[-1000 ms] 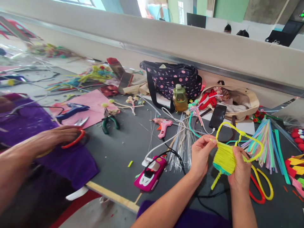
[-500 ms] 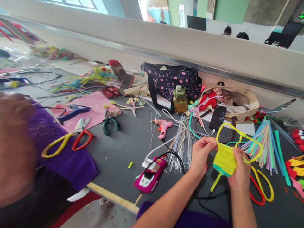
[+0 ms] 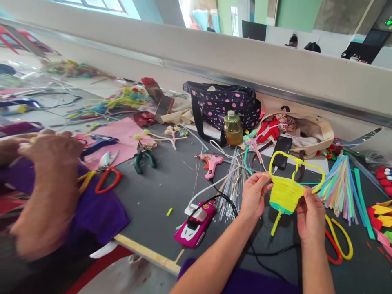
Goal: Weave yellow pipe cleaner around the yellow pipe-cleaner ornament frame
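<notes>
Thumb and fingers (image 3: 259,181) of the left hand (image 3: 253,195) and right hand (image 3: 312,214) pinch opposite sides of a fuzzy yellow piece (image 3: 286,192) above the worktop (image 3: 147,212). Scissors (image 3: 335,239) lie beside the right wrist; beyond, a phone (image 3: 282,146) lies near a beige bag (image 3: 325,130).

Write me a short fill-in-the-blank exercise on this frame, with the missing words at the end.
The left hand and right hand hold a wrapped piece that is mostly ____ in colour.
The glue gun beside the wires has a mostly ____ body.
The bottle stands in front of a dark patterned ____.
The scissors nearest the right hand have one yellow handle loop and one ____ loop.

Missing words: yellow; pink; bag; red.
</notes>
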Demonstrator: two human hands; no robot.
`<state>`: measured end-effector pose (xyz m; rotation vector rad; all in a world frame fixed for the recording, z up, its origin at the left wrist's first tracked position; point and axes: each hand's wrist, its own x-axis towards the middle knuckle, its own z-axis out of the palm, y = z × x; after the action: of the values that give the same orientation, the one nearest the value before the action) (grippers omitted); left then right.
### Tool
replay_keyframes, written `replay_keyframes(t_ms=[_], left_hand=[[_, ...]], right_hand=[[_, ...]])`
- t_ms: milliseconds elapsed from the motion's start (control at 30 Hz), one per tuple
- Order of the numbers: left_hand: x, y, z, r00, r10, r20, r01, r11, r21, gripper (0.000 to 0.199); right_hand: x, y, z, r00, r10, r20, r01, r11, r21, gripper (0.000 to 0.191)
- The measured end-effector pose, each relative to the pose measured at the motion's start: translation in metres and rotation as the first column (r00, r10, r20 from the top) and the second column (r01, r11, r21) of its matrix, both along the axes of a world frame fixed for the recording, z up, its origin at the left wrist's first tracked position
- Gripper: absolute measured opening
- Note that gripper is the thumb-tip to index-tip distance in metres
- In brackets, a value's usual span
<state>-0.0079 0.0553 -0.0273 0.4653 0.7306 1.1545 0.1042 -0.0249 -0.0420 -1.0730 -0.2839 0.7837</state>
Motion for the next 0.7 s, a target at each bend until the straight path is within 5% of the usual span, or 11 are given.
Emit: replay_keyframes(t_ms=[700], left_hand=[[0.0017,-0.0049,0.0009,0.999,-0.019,-0.04,0.021,0.999,0.044,0.025]], right_hand=[[0.0047,0.0,-0.0032,0.998,-0.038,0.049,0.038,0.999,0.013,0.031]])
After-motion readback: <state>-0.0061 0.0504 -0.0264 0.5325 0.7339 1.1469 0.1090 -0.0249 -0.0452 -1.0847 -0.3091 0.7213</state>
